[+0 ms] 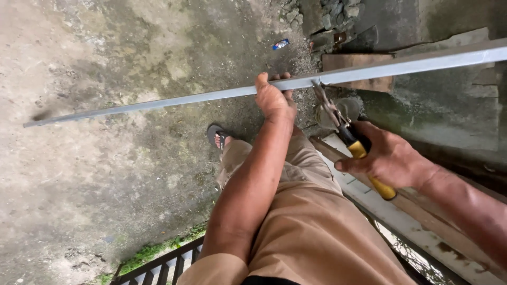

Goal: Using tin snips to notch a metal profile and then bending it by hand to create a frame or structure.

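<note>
Right hand point(388, 158) clamps one yellow-handled snips point(348, 134); left hand point(274, 97) grips one metal bar point(211, 96).

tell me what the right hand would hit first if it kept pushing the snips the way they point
The right hand aims the snips up at the long metal strip, where the blades already touch. Pushed on, it would likely meet that strip first, though depth is hard to judge.

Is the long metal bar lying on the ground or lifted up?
Lifted up. The left hand grips the metal bar above the concrete ground, and the snips in the right hand bite its edge.
</note>
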